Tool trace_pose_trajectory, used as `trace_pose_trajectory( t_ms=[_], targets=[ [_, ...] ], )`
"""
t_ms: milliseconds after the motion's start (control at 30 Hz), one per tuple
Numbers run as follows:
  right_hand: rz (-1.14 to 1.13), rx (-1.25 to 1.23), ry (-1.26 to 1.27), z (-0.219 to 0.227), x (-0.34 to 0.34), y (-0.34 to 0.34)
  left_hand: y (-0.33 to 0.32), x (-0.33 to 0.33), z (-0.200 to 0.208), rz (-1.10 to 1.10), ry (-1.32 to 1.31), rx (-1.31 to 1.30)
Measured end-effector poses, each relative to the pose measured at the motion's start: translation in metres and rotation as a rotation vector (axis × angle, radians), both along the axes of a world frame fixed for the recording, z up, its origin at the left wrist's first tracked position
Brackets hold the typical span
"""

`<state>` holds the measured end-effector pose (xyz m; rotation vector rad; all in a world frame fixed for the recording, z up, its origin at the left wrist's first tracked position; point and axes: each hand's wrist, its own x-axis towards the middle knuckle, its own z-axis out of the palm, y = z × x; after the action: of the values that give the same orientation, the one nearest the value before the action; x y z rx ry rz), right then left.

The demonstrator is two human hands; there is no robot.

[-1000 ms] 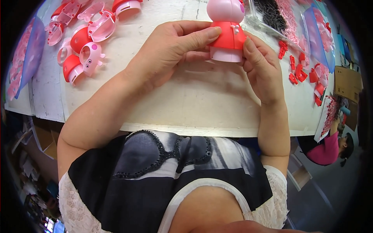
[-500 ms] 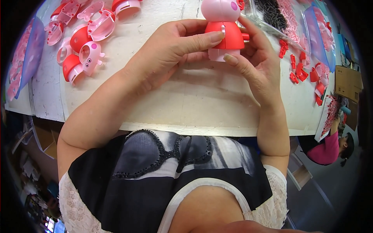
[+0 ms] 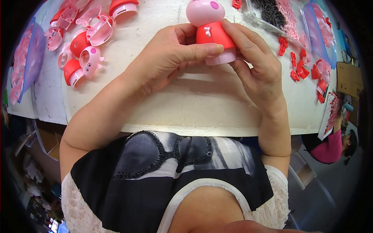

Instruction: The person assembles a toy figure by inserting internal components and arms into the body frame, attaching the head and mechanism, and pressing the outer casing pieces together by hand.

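Note:
A pink pig toy figure (image 3: 210, 29) with a red body and pale pink base is held above the white table (image 3: 194, 105). My left hand (image 3: 171, 58) grips its red body from the left, thumb across the front. From the right, my right hand (image 3: 256, 68) holds the body and base, fingers wrapped behind it. The figure leans slightly, head toward the table's far side.
Several loose pink and red toy shells (image 3: 83, 42) lie at the far left beside a blue plastic bag (image 3: 29, 62). A clear bag of dark and pink small parts (image 3: 283, 15) and small red pieces (image 3: 299, 68) lie at the right. Another person (image 3: 334, 139) sits at lower right.
Both hands have turned the figure, so its head now tilts left and its base swings right. The hands stayed in about the same spot over the table.

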<state>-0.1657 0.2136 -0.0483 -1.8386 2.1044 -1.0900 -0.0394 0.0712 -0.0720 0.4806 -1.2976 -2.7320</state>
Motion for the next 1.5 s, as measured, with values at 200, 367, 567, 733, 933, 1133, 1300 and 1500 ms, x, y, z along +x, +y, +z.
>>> trace_pose_trajectory(
  t_ms=[200,367,567,733,933,1133,1300,1500],
  targets=[
    [-0.049,-0.079,0.097,-0.003,0.007,-0.003,0.002,0.0,0.003,0.039,0.023,-0.026],
    [-0.038,-0.092,0.158,-0.005,0.013,-0.006,0.006,0.003,0.013,0.076,0.005,-0.042],
    [-0.122,-0.129,-0.746,0.007,0.011,0.005,-0.001,-0.001,0.009,0.146,0.125,-0.19],
    [0.099,0.101,-1.176,0.008,0.012,0.005,0.004,0.001,0.004,0.043,0.179,-0.191],
    [0.044,0.071,-0.79,-0.003,0.012,0.005,0.016,-0.004,0.009,0.156,0.206,-0.204],
    [-0.014,-0.236,-0.366,-0.012,0.016,0.003,0.01,0.004,0.009,0.07,0.12,-0.185],
    [0.031,-0.199,-0.552,-0.016,0.013,0.005,0.009,-0.001,0.005,0.085,0.187,-0.096],
    [0.033,-0.194,-0.495,-0.008,0.011,0.005,0.005,0.006,0.005,0.046,0.143,-0.088]
  ],
)
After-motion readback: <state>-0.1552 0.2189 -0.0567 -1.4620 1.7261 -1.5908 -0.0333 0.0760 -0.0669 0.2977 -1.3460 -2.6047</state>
